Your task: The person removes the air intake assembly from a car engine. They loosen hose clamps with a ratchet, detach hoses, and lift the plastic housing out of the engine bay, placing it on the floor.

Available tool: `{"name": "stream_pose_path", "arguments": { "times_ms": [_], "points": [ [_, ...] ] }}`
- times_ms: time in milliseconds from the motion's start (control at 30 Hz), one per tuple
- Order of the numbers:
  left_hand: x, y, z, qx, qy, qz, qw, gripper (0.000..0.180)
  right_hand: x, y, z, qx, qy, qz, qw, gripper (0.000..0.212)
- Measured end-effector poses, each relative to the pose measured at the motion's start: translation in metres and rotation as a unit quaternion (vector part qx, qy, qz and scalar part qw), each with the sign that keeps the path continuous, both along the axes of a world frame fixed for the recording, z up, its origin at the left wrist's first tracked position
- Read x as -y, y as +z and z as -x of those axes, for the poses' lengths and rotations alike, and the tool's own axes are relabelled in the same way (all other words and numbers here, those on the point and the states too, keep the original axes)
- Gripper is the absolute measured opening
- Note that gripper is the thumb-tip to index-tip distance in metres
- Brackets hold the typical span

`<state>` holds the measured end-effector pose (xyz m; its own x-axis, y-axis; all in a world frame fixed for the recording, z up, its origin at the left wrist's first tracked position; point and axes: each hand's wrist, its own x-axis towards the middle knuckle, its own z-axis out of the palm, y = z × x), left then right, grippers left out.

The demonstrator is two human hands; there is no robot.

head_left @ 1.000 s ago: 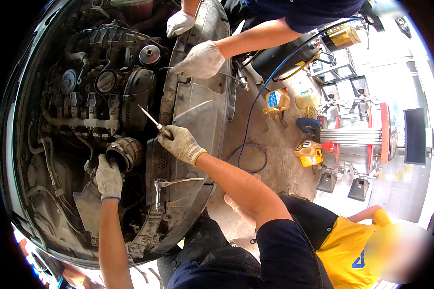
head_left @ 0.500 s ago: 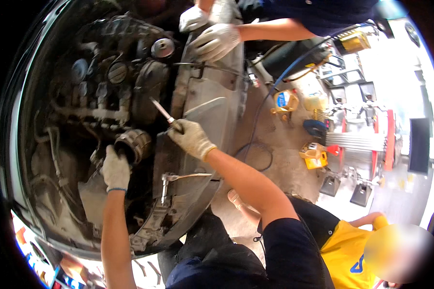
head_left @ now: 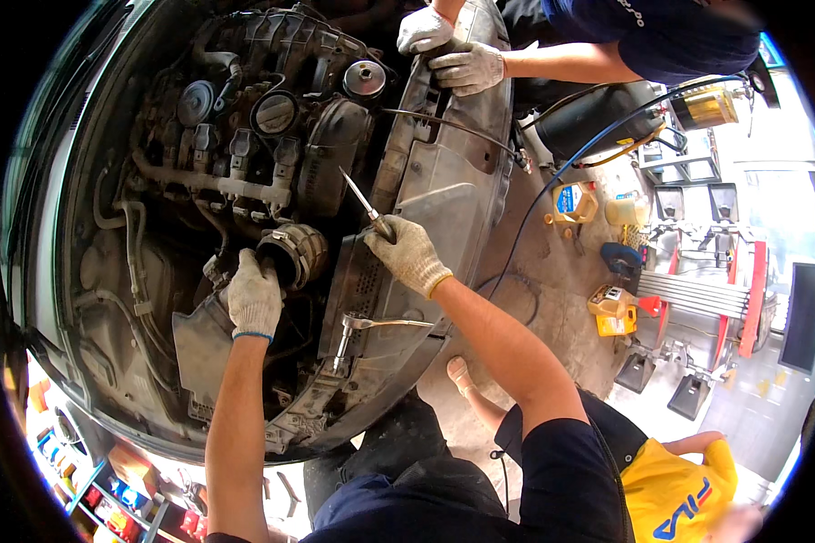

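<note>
My right hand (head_left: 409, 257), in a white work glove, is closed around the dark handle of a screwdriver (head_left: 358, 193). Its thin metal shaft points up and left, over the engine bay's front edge. My left hand (head_left: 254, 296), also gloved, is down in the bay beside the open end of a ribbed air intake hose (head_left: 301, 255). Its fingers curl at the hose's dark opening; what they grip is hidden. Below the right hand, a ratchet wrench with a socket (head_left: 358, 324) lies on the front panel (head_left: 407, 348).
The engine (head_left: 244, 127) fills the left. A co-worker's gloved hands (head_left: 466, 69) rest on the far front panel. Behind it, a blue hose (head_left: 552, 185) crosses the floor near yellow jugs (head_left: 614, 312). Another person in a yellow shirt (head_left: 675, 480) is at lower right.
The view has shifted, so the whole scene sits further right and looks brighter. My right hand still holds the screwdriver, and my left stays at the hose's opening.
</note>
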<state>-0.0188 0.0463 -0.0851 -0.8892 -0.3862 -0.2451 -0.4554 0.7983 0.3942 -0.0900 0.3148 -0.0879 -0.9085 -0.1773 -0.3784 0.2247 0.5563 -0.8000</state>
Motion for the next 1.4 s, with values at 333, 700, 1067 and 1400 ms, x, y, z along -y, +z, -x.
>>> {"name": "stream_pose_path", "arguments": {
  "times_ms": [333, 700, 1067, 1400],
  "points": [
    [-0.001, -0.004, -0.001, -0.002, -0.006, 0.011, 1.000, 0.034, -0.002, -0.004, -0.001, -0.014, -0.007, 0.016, 1.000, 0.030],
    [-0.001, -0.002, 0.001, 0.009, -0.004, 0.002, 1.000, 0.035, -0.002, -0.003, -0.002, -0.035, -0.005, 0.001, 0.999, 0.030],
    [-0.005, 0.005, 0.003, 0.032, -0.001, 0.007, 0.999, 0.036, -0.003, -0.005, -0.003, -0.040, -0.011, 0.002, 0.999, 0.030],
    [-0.002, -0.002, 0.001, 0.010, -0.006, 0.009, 1.000, 0.034, -0.003, -0.003, -0.001, -0.042, 0.002, -0.014, 0.999, 0.030]
  ]
}}
